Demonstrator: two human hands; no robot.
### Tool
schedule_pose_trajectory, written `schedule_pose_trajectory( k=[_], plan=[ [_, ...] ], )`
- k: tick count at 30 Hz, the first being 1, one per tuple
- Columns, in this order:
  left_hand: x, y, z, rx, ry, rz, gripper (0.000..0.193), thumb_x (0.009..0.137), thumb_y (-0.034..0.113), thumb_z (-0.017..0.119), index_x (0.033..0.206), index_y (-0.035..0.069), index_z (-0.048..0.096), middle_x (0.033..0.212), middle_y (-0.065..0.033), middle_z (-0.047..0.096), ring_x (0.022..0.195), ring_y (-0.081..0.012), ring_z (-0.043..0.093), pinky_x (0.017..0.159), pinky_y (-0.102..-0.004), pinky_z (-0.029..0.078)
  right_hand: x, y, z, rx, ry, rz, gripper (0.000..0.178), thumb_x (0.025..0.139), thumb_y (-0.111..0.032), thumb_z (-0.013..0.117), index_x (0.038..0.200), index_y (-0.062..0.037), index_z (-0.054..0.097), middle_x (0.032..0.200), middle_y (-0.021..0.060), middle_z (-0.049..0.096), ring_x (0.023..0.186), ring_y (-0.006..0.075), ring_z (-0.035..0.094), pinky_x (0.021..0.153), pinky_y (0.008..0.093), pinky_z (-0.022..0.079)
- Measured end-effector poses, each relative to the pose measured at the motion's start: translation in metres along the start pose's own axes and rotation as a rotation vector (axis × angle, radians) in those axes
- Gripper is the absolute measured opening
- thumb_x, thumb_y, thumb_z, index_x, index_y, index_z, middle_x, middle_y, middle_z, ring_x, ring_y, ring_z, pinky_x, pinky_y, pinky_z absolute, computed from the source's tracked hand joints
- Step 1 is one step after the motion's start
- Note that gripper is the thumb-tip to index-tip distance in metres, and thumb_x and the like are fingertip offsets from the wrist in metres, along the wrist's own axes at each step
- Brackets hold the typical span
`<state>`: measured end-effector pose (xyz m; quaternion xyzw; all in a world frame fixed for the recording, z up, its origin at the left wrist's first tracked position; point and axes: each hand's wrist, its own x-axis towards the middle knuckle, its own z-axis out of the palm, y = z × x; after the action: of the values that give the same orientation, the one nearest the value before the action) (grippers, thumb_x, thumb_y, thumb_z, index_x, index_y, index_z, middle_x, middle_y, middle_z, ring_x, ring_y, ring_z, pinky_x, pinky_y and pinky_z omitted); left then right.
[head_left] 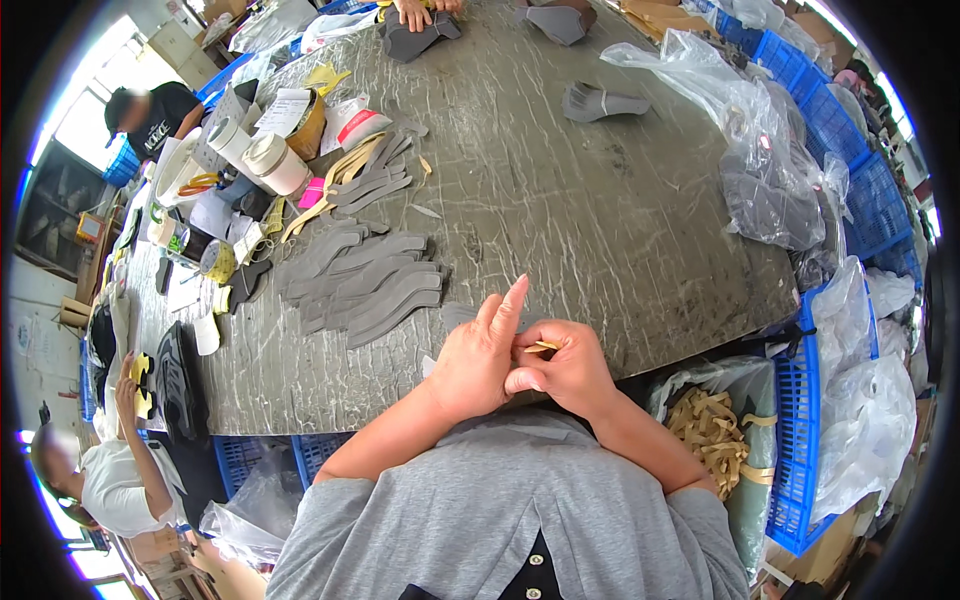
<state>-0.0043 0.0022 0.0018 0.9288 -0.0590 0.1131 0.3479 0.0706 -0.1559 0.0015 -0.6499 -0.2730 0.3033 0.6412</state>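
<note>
Both my hands meet in front of my chest at the table's near edge. My right hand (572, 368) is closed, with a small tan strip (541, 347) showing between its thumb and fingers. My left hand (478, 352) touches it from the left, its index finger stretched out and pointing away from me; part of its grip is hidden behind the fingers. A grey piece (458, 316) lies on the table just beyond my left hand. Further left, several curved grey cut pieces (370, 285) lie in overlapping rows on the dark, streaked table (600, 210).
White jars (277, 165), tapes and papers crowd the table's left side. Grey stacked pieces (603, 102) lie farther off, near another person's hands (425, 14). Clear plastic bags (770, 170) cover the right edge. A blue crate (797, 440) and a bag of tan strips (705, 435) stand at my right.
</note>
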Motion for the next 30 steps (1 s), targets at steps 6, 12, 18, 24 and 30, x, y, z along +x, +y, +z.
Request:
schedule_pose_trajectory(
  k=[6,12,18,24,30],
  plan=[
    [0.003,-0.005,0.002,-0.4,0.019,0.06,0.111,0.078,0.078,0.052,0.15,-0.002,0.025,0.102,-0.016,0.051,0.079,-0.0282,0.056,0.07,-0.0362,0.05,0.0,0.004,-0.001,0.325,-0.041,0.144,0.007,0.088,-0.002,0.068,0.093,0.0021,0.066,0.084,0.0027,0.066,0.076,0.0064,0.059,0.065,0.0224,0.047],
    [0.001,0.0,-0.003,-0.975,0.018,-0.215,0.083,0.089,0.06,0.061,0.141,-0.003,0.045,0.099,-0.0036,0.053,0.077,-0.0095,0.05,0.067,-0.0244,0.045,0.002,0.007,-0.001,0.684,-0.109,0.249,0.004,0.09,-0.004,0.066,0.091,-0.0028,0.063,0.076,-0.0015,0.058,0.065,0.0043,0.051,0.059,0.0195,0.041],
    [0.009,0.003,-0.027,-0.382,0.103,-0.199,0.025,0.087,0.01,0.072,0.111,0.005,0.069,0.097,-0.0038,0.062,0.072,-0.0089,0.057,0.059,-0.0243,0.046,0.001,0.008,-0.003,0.732,0.028,0.254,0.004,0.094,-0.005,0.053,0.096,-0.0089,0.055,0.081,-0.0017,0.053,0.069,0.0051,0.049,0.056,0.0181,0.038],
    [0.012,0.003,-0.033,-0.217,0.23,0.176,0.015,0.076,0.001,0.078,0.087,0.004,0.068,0.088,-0.0044,0.064,0.067,-0.0124,0.06,0.057,-0.026,0.047,0.005,-0.004,-0.006,0.701,0.065,0.192,0.02,0.098,-0.023,0.045,0.1,-0.0085,0.058,0.104,0.012,0.067,0.074,0.0079,0.056,0.058,0.0187,0.04],
    [-0.012,-0.029,-0.06,-0.584,0.385,-0.63,0.007,0.082,0.002,0.072,0.08,0.001,0.066,0.07,-0.0011,0.065,0.06,-0.0057,0.055,0.054,-0.0216,0.043,0.006,0.015,-0.102,1.036,0.43,-0.081,0.019,0.1,-0.021,0.045,0.083,-0.0135,0.046,0.069,-0.002,0.042,0.057,0.0094,0.04,0.07,0.0352,0.048]
  ],
)
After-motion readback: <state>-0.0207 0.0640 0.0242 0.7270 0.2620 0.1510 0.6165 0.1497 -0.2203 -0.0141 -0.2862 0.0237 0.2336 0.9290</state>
